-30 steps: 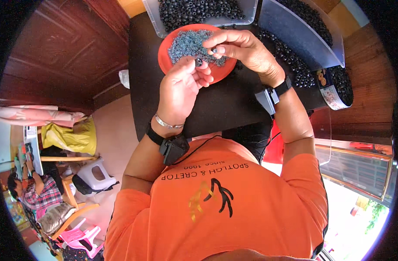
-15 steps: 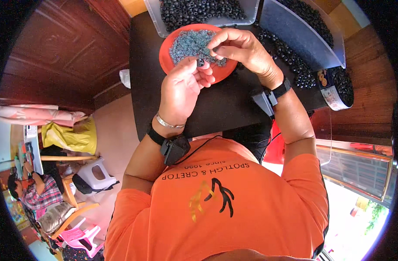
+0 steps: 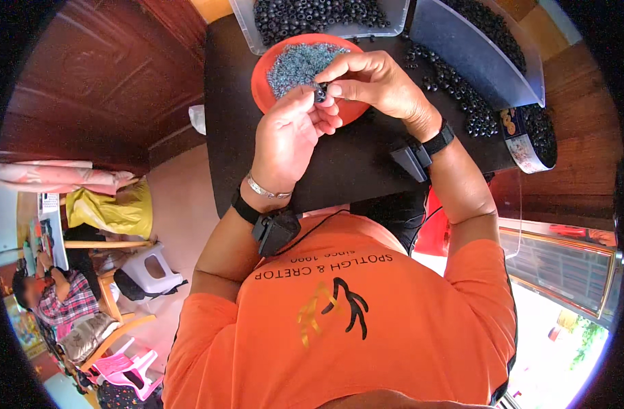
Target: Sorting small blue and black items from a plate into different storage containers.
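Observation:
Between the thumb and fingers of my left hand (image 3: 289, 133) is a small black ring-shaped part (image 3: 320, 95), its hole visible. My right hand (image 3: 387, 85) meets it from the right, thumb and index finger pinched together at the part's edge. Whatever those right fingertips hold, if anything, is too small to make out. Both hands hover over the near side of a round red-orange plate (image 3: 259, 85). Heaped on the plate are many tiny grey-blue pieces (image 3: 295, 67), partly hidden behind my hands.
On the dark table (image 3: 233, 136), a clear tub (image 3: 247, 34) of black parts stands behind the plate. Another translucent tub (image 3: 472, 58) leans at the right, with loose black parts (image 3: 462, 102) beside it and a round container (image 3: 526, 157) nearby. A person (image 3: 66, 296) sits at far left.
My right hand has come down and left, so its fingertips now meet the black part. My left hand still holds that part and has barely moved.

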`<state>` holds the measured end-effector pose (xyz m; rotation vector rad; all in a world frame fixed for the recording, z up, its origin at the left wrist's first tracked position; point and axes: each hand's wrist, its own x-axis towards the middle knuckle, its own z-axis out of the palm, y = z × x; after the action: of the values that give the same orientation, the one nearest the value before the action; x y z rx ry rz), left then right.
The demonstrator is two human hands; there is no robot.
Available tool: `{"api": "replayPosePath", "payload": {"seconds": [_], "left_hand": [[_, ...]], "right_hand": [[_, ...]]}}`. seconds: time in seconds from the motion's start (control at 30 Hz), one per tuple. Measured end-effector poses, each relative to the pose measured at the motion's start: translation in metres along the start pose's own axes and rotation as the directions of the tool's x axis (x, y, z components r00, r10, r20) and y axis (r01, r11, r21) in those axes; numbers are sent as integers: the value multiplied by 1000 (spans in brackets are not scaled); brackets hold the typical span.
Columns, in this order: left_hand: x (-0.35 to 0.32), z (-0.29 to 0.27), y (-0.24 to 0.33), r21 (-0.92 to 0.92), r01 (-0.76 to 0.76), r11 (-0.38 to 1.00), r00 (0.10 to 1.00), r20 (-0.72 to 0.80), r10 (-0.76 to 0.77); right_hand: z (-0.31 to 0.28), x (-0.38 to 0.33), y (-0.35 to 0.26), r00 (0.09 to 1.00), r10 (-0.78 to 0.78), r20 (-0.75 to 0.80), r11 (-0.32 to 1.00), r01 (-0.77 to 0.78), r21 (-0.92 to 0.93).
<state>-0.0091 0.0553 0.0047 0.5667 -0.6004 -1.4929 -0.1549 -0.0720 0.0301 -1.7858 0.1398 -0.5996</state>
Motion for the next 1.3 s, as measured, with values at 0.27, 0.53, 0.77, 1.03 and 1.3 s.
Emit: {"api": "replayPosePath", "payload": {"seconds": [0.27, 0.53, 0.77, 1.03, 1.3], "left_hand": [[0, -1, 1, 16, 9, 1000, 1000, -11, -9], [-1, 3, 2, 18, 5, 1000, 999, -42, -4], [0, -1, 0, 23, 36, 999, 998, -53, -35], [0, 3, -1, -7, 38, 999, 991, -126, -38], [0, 3, -2, 24, 15, 1000, 992, -128, -12]], "right_hand": [[-4, 0, -7, 996, 82, 38, 994, -84, 73], [-10, 0, 3, 999, 35, -7, 992, -34, 125], [-6, 1, 0, 999, -30, -40, 995, 34, 93], [-3, 0, 2, 990, -130, -62, 991, 128, -33], [0, 0, 1, 974, -219, -60, 967, 209, -150]]}}
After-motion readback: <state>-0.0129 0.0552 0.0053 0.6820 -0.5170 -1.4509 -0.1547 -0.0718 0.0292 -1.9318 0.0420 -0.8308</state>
